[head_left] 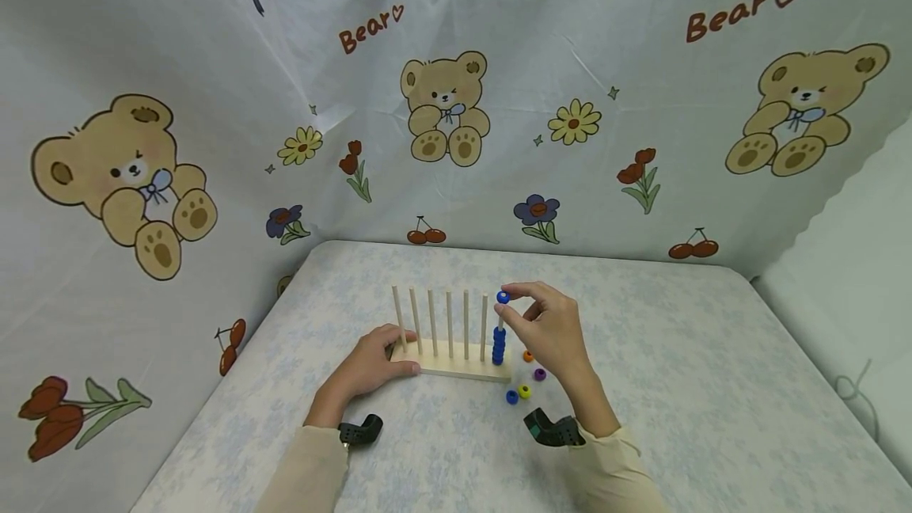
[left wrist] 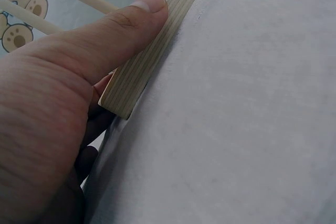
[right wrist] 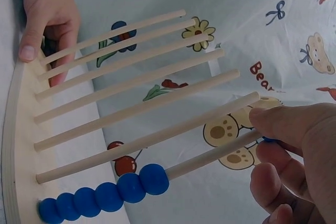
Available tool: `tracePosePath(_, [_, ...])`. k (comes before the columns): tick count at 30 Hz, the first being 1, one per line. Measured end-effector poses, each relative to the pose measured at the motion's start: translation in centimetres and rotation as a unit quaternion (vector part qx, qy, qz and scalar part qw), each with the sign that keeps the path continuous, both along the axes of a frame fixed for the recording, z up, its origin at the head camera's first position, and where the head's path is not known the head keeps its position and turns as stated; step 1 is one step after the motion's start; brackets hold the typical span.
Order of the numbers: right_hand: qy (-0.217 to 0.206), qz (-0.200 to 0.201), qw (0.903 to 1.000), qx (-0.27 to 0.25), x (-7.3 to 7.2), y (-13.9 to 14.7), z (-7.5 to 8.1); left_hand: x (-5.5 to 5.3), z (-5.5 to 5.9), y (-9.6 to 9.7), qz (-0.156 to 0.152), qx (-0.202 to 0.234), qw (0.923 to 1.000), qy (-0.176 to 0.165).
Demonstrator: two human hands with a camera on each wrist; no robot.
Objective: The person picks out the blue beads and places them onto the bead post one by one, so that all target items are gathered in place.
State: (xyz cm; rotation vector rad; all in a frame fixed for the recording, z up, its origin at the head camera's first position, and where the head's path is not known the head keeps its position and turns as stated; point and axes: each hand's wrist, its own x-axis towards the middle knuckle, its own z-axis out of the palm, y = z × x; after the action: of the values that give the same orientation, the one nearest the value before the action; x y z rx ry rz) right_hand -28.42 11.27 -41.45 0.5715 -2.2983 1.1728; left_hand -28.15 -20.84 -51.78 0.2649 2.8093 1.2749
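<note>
A wooden base (head_left: 456,368) with a row of several upright pegs (head_left: 449,323) stands on the table. My left hand (head_left: 373,362) grips its left end, the thumb along the front edge in the left wrist view. Between thumb and index finger, my right hand (head_left: 552,328) pinches a blue bead (head_left: 503,297) at the top of the rightmost peg. Several blue beads (right wrist: 107,196) are stacked on the lower part of that peg. In the right wrist view the pinched bead is mostly hidden by the fingers. The other pegs carry no beads.
Right of the base lie loose beads: an orange one (head_left: 528,355), a purple one (head_left: 540,374), a yellow one (head_left: 525,391) and a blue one (head_left: 512,397). Behind the pale table (head_left: 712,386) hangs a bear-printed cloth (head_left: 513,180).
</note>
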Motion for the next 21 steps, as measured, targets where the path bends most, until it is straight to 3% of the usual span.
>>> tracePosePath(21, [-0.026, 0.003, 0.9994, 0.021, 0.33, 0.18, 0.17, -0.04, -0.03, -0.03, 0.000, -0.005, 1.0000, -0.003])
